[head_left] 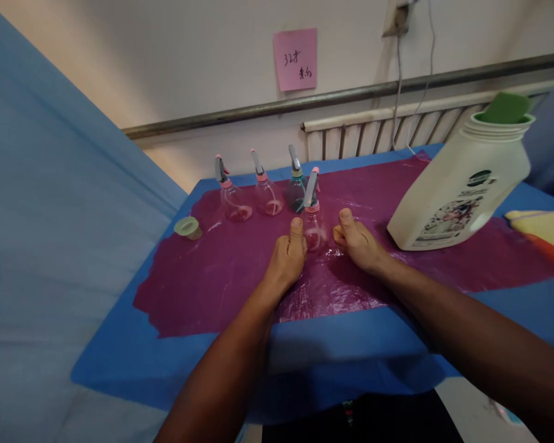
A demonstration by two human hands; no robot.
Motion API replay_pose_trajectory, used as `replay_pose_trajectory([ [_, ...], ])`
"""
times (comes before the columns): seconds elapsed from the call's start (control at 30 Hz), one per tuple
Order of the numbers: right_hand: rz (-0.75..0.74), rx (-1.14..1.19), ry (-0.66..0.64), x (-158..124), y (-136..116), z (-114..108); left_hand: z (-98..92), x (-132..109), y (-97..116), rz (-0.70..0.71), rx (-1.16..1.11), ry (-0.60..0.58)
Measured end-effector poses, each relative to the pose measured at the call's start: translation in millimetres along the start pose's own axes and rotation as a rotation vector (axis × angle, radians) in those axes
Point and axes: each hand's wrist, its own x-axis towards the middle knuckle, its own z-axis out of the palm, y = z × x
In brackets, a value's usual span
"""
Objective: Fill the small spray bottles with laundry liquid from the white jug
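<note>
A small clear spray bottle [313, 223] with a pink collar and grey trigger stands on the purple plastic sheet [203, 277]. My left hand [287, 257] is closed against the bottle's left side, thumb pointing up. My right hand [357, 243] rests on the sheet just right of the bottle, fingers curled and thumb raised; what its fingers hold, if anything, is hidden. Behind stand three more spray bottles in a row: two clear ones with pink liquid [233, 198] [266, 192] and a dark green one [296, 187].
A big white jug [461, 184] with a green top leans at the right. A small green cup [188, 227] sits at the sheet's left edge. Blue cloth [120, 363] covers the table. A yellow-orange cloth [545, 234] lies far right. A radiator [373, 132] lines the wall.
</note>
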Motion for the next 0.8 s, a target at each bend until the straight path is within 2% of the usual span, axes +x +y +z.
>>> replay_pose_trajectory([
  [0.17, 0.001, -0.012, -0.003, 0.1, 1.3, 0.0, 1.6, 0.3, -0.2, -0.035, 0.007, 0.013],
  [0.3, -0.025, -0.036, 0.024, -1.8, 1.7, -0.3, -0.4, -2.0, 3.4, 0.019, 0.024, 0.047],
  [0.37, -0.052, -0.078, 0.072, -3.2, 2.4, -1.0, -3.1, -3.1, 5.4, 0.092, 0.055, 0.128],
  [0.47, -0.082, -0.163, 0.156, -4.6, 4.3, -2.8, -5.7, -1.8, 4.3, 0.251, 0.11, 0.311],
  [0.53, -0.105, -0.22, 0.203, -5.0, 5.5, -3.9, -3.9, 1.9, -0.1, 0.349, 0.117, 0.377],
  [0.67, -0.199, -0.312, 0.283, -6.4, 5.4, -4.7, 9.5, 12.3, -13.7, 0.451, 0.167, 0.326],
  [0.8, -0.245, -0.356, 0.402, -10.2, -0.9, -3.8, 23.4, 18.9, -26.5, 0.433, 0.215, 0.245],
])
